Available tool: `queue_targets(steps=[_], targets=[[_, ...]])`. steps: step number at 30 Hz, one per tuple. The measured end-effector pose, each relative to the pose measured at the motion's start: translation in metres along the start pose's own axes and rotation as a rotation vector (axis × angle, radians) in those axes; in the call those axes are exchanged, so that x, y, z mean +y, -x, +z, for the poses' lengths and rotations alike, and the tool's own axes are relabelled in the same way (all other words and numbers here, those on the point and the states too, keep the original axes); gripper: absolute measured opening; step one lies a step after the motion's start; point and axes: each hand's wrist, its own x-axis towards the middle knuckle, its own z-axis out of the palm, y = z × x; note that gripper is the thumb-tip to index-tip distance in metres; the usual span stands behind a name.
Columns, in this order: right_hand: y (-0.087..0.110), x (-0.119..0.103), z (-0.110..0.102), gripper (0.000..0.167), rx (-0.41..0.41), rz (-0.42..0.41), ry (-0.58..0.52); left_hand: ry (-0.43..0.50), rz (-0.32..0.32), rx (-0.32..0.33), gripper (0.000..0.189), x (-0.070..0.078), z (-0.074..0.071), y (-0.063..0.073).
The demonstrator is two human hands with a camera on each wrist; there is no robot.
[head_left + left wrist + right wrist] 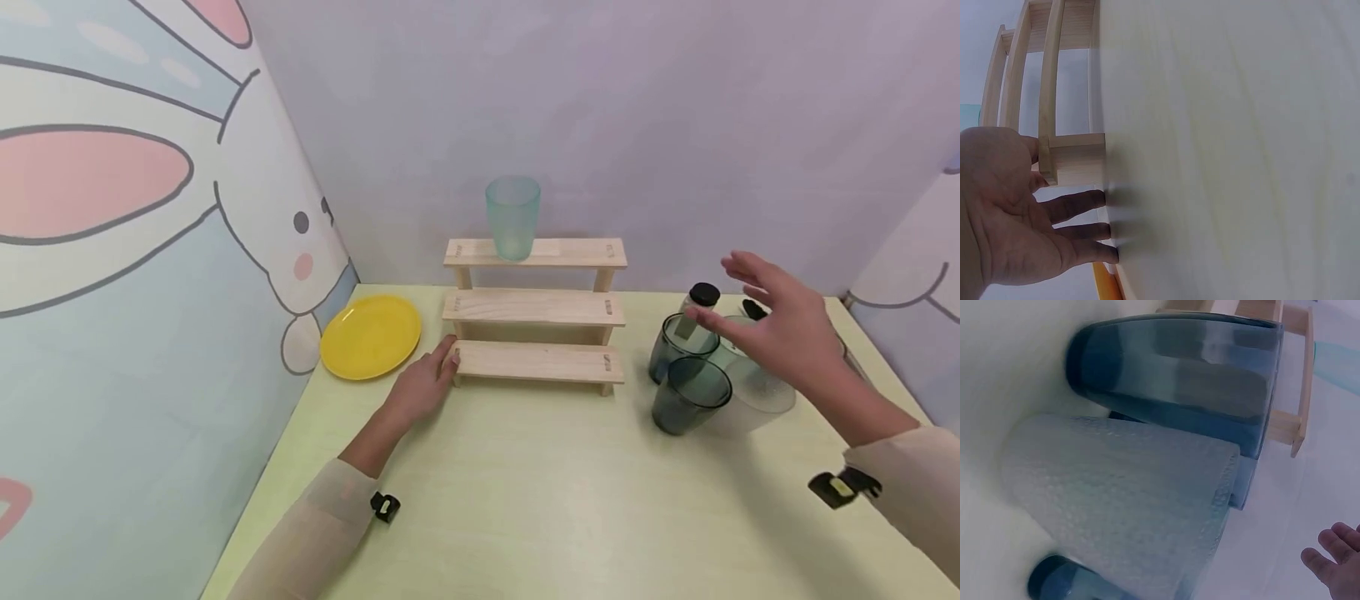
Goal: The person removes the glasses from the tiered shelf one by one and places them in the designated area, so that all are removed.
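A three-tier wooden stand (536, 308) stands against the back wall, with a pale green frosted tumbler (513, 218) upright on its top tier. My left hand (420, 390) grips the left end of the lowest plank. In the left wrist view, its thumb and forefinger are at the plank's end (1049, 165) and the other fingers reach down to the table. My right hand (787, 329) hovers with spread fingers above a group of glasses, holding nothing. That group has two dark blue-grey glasses (688, 400) and a larger clear textured glass (1122, 494).
A yellow plate (371, 337) lies left of the stand, by the bunny-print wall. Behind the dark glasses rises a small bottle with a black cap (704, 293). A black utensil end (754, 309) shows behind my right hand. Walls border the table (525, 500) at back and sides.
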Motion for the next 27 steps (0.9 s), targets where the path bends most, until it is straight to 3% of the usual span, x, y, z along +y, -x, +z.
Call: queue_targets(steps=[3, 8, 13, 18, 22, 27], targets=[[-0.011, -0.010, 0.005, 0.100, -0.022, -0.023, -0.016, 0.009, -0.044, -0.028, 0.062, 0.018, -0.011, 0.010], [-0.027, -0.023, 0.012, 0.105, -0.058, -0.042, -0.032, 0.011, -0.025, -0.016, 0.062, 0.018, -0.011, 0.011], [-0.044, -0.035, 0.019, 0.109, -0.080, -0.060, -0.060, 0.029, 0.006, -0.004, 0.070, -0.009, 0.005, -0.005], [-0.057, -0.049, 0.026, 0.108, -0.083, -0.099, -0.086, -0.014, 0.016, 0.012, 0.073, -0.036, 0.026, -0.023], [-0.068, -0.060, 0.035, 0.108, -0.085, -0.125, -0.084, -0.040, 0.011, 0.025, 0.076, -0.040, 0.029, -0.025], [-0.080, -0.073, 0.046, 0.109, -0.086, -0.142, -0.108, -0.027, 0.011, 0.023, 0.077, -0.035, 0.026, -0.021]])
